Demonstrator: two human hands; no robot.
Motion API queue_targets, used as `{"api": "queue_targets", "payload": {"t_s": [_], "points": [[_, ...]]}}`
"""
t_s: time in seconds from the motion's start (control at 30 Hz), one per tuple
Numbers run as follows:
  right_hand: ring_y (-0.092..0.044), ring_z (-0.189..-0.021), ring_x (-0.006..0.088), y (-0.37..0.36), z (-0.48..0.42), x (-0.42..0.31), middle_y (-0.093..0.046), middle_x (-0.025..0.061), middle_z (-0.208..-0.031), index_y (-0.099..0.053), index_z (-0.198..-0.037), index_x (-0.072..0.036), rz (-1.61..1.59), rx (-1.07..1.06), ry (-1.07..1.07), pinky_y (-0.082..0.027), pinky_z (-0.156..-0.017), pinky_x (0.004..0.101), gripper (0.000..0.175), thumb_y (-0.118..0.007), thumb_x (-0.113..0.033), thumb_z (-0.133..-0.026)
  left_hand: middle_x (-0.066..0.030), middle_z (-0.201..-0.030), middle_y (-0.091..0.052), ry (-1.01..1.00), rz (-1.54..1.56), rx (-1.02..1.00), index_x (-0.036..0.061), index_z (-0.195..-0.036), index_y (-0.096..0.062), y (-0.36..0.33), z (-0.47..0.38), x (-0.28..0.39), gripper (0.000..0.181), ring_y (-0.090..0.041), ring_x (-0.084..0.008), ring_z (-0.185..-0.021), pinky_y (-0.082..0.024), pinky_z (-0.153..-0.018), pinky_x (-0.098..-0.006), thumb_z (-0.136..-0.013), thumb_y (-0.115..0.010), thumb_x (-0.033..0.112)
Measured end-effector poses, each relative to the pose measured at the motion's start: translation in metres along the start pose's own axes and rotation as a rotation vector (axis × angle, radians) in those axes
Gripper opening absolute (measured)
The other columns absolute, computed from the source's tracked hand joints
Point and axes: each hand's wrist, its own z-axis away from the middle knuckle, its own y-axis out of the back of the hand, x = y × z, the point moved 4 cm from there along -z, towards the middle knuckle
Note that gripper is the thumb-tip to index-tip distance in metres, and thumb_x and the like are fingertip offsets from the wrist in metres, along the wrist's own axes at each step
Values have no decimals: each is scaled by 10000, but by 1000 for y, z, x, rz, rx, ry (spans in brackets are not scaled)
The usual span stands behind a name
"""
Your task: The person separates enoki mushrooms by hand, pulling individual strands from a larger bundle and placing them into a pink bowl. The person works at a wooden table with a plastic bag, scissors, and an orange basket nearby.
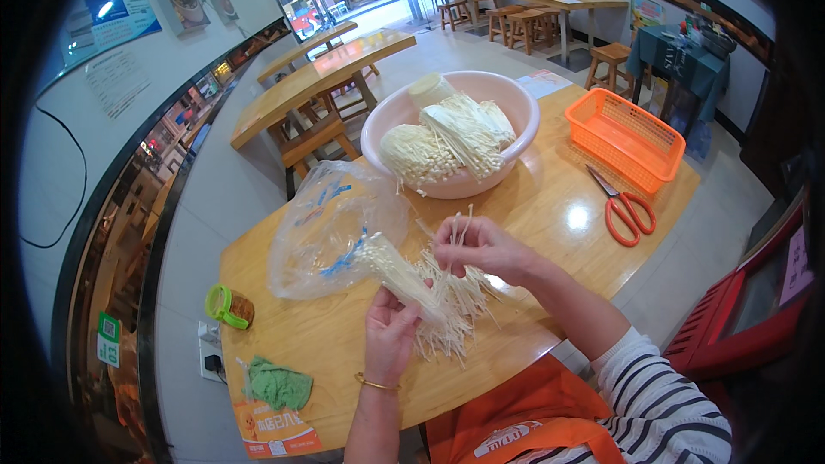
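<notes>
My left hand (pixel 394 322) is closed around a bunch of enoki mushrooms (pixel 406 277), its caps pointing to the upper left. Just right of it, my right hand (pixel 474 245) pinches a few thin enoki strands. Below and between the hands, loose enoki stems (pixel 461 316) lie spread on the wooden table. Beyond them stands a pale pink plastic basin (pixel 445 189) holding several thick enoki bundles (pixel 419 151). A clear plastic bag (pixel 335 225) with blue print lies crumpled to the left of my hands.
Red-handled scissors (pixel 625 209) lie at the right beside an orange plastic basket (pixel 628 142). At the table's left are a green-lidded jar (pixel 230 307), a green cloth (pixel 278 384) and a printed orange sheet (pixel 277 430). Other wooden tables (pixel 322 77) and stools stand beyond.
</notes>
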Motion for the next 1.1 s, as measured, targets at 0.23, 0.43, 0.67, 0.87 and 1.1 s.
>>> {"api": "queue_targets", "payload": {"t_s": [0.23,0.43,0.67,0.87,1.1], "points": [[-544,-700,62,-16,-3,14,-592,3,-754,-604,-847,-18,169,-54,86,-450,-623,220,140,-682,-130,-816,-110,-1232,-531,8,-84,-35,-6,-1282,-428,-2,-1,-4,470,-525,-199,-1139,-444,-961,-344,-836,-571,-44],[-552,-675,69,-11,-1,16,-611,18,-769,-617,-875,5,118,-40,33,-460,-617,227,139,-612,-134,-868,-105,-1245,-526,21,2,-34,11,-1291,-420,-6,-1,-2,461,-530,-195,-1129,-452,-952,-369,-852,-556,-32],[-564,-648,84,-16,-3,17,-622,38,-777,-591,-863,-18,-24,-89,39,-466,-613,216,184,-572,-195,-908,-144,-1240,-518,26,0,31,0,-1286,-393,3,-4,-4,437,-520,-263,-1150,-431,-994,-431,-870,-530,-4],[-555,-661,84,2,-1,0,-602,45,-787,-531,-879,-57,-220,-116,-20,-459,-588,204,135,-561,-183,-920,-138,-1298,-472,15,118,119,18,-1302,-377,10,-5,0,434,-479,-277,-1198,-396,-1033,-454,-890,-513,1],[-493,-602,57,-7,-3,15,-602,3,-716,-607,-823,-70,51,-95,-96,-382,-528,195,172,-654,-234,-845,-109,-1274,-500,40,108,-34,44,-1273,-430,1,-1,-2,431,-509,-247,-1168,-424,-988,-407,-864,-541,-31]]}}
